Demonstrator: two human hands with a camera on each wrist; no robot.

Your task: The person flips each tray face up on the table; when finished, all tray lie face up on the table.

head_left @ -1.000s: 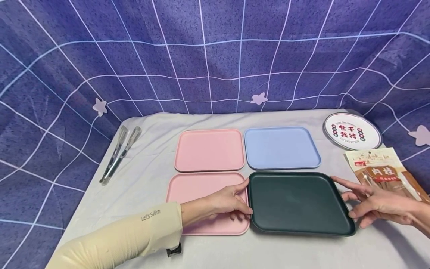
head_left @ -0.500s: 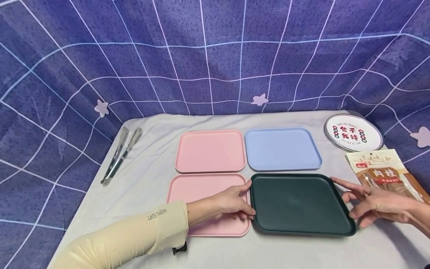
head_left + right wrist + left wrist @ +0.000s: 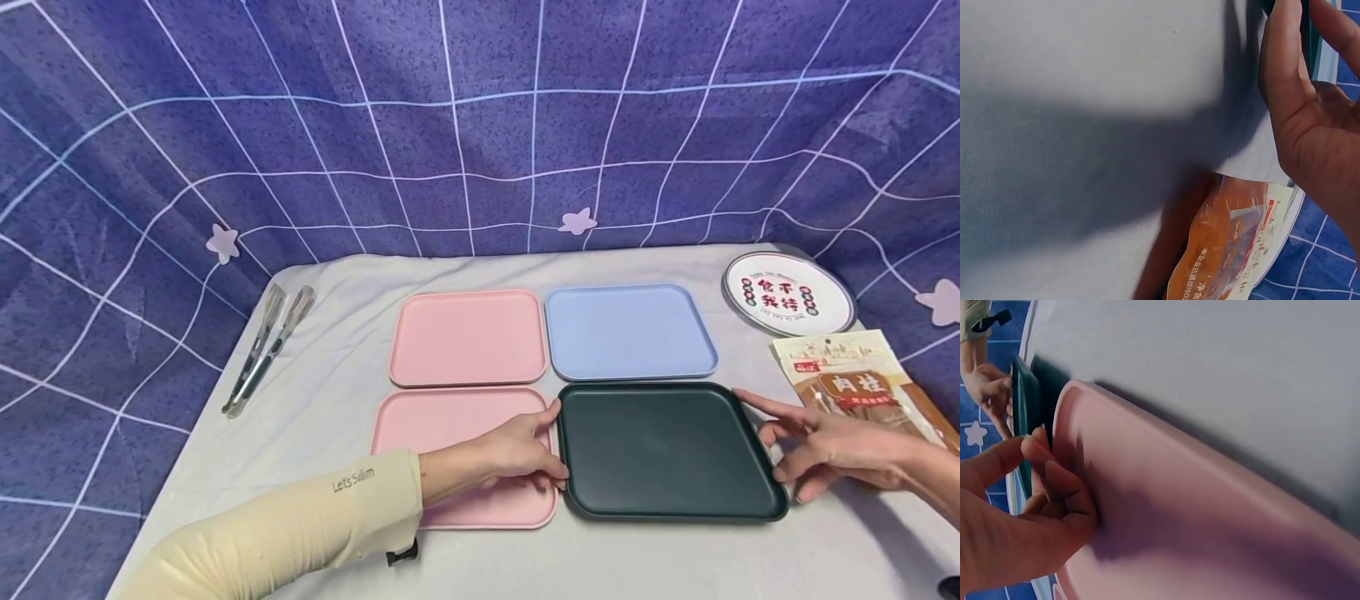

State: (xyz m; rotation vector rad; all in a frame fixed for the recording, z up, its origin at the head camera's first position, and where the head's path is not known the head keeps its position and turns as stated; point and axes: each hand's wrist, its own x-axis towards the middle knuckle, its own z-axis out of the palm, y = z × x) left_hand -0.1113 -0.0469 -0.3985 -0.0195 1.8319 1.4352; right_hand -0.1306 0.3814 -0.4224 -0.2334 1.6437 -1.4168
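Observation:
A dark green rectangular tray (image 3: 671,450) lies at the front right of a group of trays. My left hand (image 3: 521,450) grips its left edge with thumb and fingers, reaching across the front pink tray (image 3: 438,417). At the opposite edge, my right hand (image 3: 843,446) holds the green tray, index finger stretched toward the far corner and thumb near the front corner. In the left wrist view the green tray (image 3: 1027,403) stands beside the pink tray's rim, with shadow under it. The right wrist view shows only a sliver of it behind the right hand (image 3: 1316,119).
Behind are another pink tray (image 3: 468,337) and a light blue tray (image 3: 630,332). Metal tongs (image 3: 268,354) lie at the far left. An oval white plate (image 3: 789,293) and a packaged bag (image 3: 858,383) sit at the right, the bag close to my right hand. A purple-blue curtain (image 3: 480,133) hangs behind.
My left hand has shifted slightly right with the green tray's left edge. Most recently the tray's right side and my right hand moved slightly left, and its front edge looks lower.

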